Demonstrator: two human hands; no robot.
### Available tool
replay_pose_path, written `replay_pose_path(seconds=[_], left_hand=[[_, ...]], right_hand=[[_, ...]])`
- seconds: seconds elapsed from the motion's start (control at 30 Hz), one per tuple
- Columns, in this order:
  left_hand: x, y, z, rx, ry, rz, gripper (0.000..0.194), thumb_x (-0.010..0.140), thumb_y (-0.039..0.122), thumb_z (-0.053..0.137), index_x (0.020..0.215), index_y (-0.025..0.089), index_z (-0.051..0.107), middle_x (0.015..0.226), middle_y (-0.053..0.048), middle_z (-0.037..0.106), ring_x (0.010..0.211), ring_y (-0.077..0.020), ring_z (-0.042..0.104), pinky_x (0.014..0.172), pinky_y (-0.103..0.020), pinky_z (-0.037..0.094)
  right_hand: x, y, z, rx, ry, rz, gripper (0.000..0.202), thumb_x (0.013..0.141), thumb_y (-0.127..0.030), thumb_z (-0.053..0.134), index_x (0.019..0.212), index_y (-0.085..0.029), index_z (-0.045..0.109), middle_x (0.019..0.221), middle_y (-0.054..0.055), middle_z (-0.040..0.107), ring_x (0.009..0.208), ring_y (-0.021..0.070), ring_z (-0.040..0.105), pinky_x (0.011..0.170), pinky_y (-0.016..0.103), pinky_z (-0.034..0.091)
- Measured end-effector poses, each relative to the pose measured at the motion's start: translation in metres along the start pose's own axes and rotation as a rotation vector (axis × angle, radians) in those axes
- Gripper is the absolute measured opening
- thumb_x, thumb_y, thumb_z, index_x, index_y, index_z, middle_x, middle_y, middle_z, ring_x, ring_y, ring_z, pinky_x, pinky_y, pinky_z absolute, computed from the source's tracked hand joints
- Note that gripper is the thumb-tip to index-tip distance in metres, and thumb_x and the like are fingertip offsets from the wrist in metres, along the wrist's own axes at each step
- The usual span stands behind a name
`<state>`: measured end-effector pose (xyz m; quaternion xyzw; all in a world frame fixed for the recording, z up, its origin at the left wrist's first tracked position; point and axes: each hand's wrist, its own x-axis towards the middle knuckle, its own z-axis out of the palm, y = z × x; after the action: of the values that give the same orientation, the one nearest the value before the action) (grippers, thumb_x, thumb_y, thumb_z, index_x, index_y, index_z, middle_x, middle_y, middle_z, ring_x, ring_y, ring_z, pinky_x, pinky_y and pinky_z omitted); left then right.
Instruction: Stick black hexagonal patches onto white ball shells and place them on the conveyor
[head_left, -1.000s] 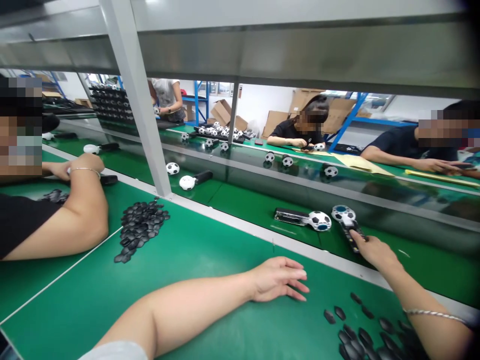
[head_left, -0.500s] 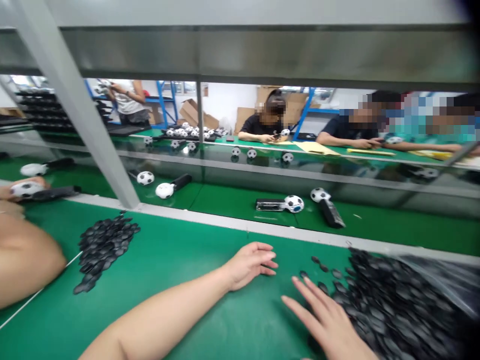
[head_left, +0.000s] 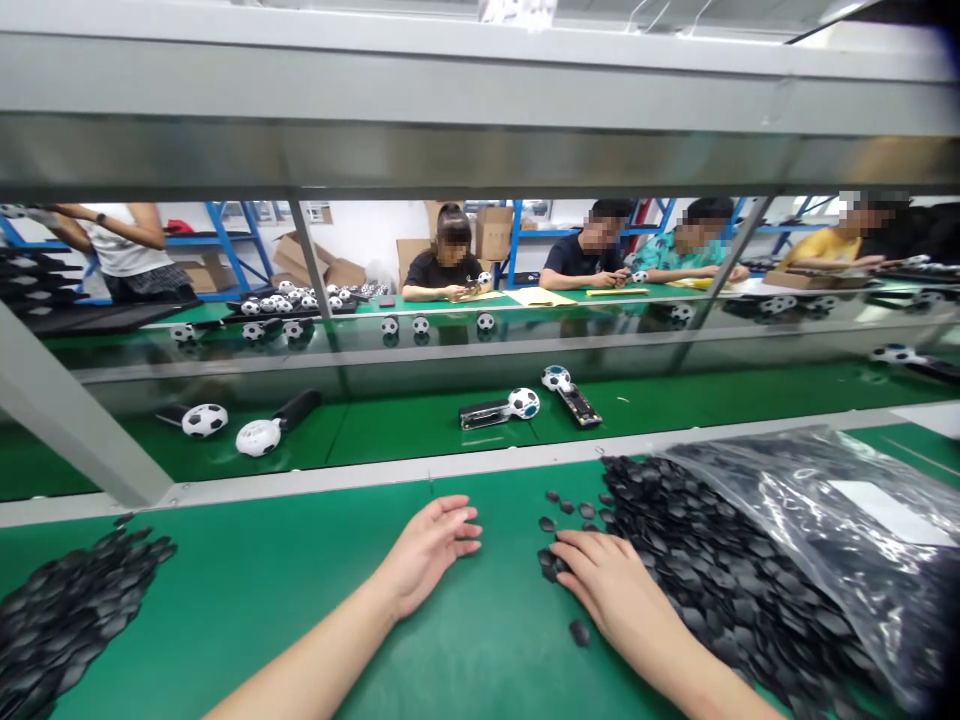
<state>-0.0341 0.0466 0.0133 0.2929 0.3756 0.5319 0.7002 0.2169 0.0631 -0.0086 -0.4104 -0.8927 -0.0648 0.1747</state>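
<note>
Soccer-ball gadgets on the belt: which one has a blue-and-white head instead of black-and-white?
The soccer-ball gadget farthest right in the middle pair, its black handle angling toward the worker. Its neighbour and the ball at left show plain black-and-white patches.

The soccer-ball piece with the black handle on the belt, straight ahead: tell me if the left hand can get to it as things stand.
Probably yes. The left hand lies open and empty on the green mat; only the low metal strip separates it from the soccer-ball piece, and nothing stands between them. It would need a forward stretch.

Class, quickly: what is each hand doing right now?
Left hand: open, resting on the green mat, holding nothing.
Right hand: open, fingers on the black pieces.
</note>
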Motion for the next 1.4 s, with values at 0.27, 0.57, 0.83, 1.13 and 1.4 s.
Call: replay_pose_path(seconds=[0.27, 0.57, 0.83, 1.13, 1.4], left_hand=[[0.025, 0.062, -0.067, 0.733, 0.68, 0.412, 0.048, 0.072, 0.025, 0.065, 0.116, 0.016, 0.047, 0.122, -0.012, 0.05, 0.115, -0.0234, 0.047, 0.096, -0.038, 0.039], [0.044, 0.145, -0.184, 1.016, 1.36, 0.317, 0.095, 0.056, 0.033, 0.077, 0.133, 0.013, 0.025, 0.136, -0.024, 0.026, 0.128, -0.0397, 0.025, 0.101, -0.052, 0.026], [0.049, 0.158, -0.18, 1.245, 1.205, 0.393, 0.066, 0.06, 0.026, 0.071, 0.119, 0.015, 0.044, 0.116, -0.012, 0.052, 0.11, -0.0279, 0.05, 0.094, -0.039, 0.04], [-0.009, 0.106, -0.05, 1.98, 0.327, 0.908, 0.054, 0.068, 0.029, 0.061, 0.118, 0.017, 0.048, 0.106, -0.011, 0.052, 0.103, -0.0277, 0.048, 0.09, -0.039, 0.038], [-0.03, 0.022, 0.012, 1.886, -0.198, 0.588, 0.074, 0.07, 0.041, 0.066, 0.134, 0.02, 0.035, 0.123, -0.017, 0.045, 0.111, -0.0353, 0.043, 0.092, -0.046, 0.031]], right_hand=[[0.001, -0.002, -0.013, 0.122, 0.004, -0.028, 0.022, 0.091, -0.027, 0.042, 0.086, -0.023, 0.063, 0.092, 0.005, 0.064, 0.085, 0.0204, 0.059, 0.07, 0.035, 0.046], [-0.002, 0.002, 0.0, 0.3, 0.117, -0.009, 0.024, 0.091, -0.037, 0.042, 0.101, -0.023, 0.057, 0.095, 0.003, 0.065, 0.086, 0.0174, 0.063, 0.073, 0.027, 0.051], [0.004, 0.0, -0.004, 0.357, 0.117, -0.018, 0.021, 0.09, -0.034, 0.043, 0.097, -0.024, 0.06, 0.093, 0.002, 0.066, 0.086, 0.0168, 0.063, 0.074, 0.026, 0.053], [0.005, -0.011, -0.011, 0.51, 0.012, 0.035, 0.019, 0.089, -0.031, 0.045, 0.094, -0.022, 0.06, 0.09, 0.005, 0.066, 0.084, 0.0176, 0.063, 0.075, 0.028, 0.053], [0.01, -0.031, -0.045, 0.665, -0.086, -0.024, 0.019, 0.09, -0.023, 0.044, 0.094, -0.02, 0.062, 0.09, 0.006, 0.063, 0.086, 0.0159, 0.059, 0.078, 0.029, 0.05]])
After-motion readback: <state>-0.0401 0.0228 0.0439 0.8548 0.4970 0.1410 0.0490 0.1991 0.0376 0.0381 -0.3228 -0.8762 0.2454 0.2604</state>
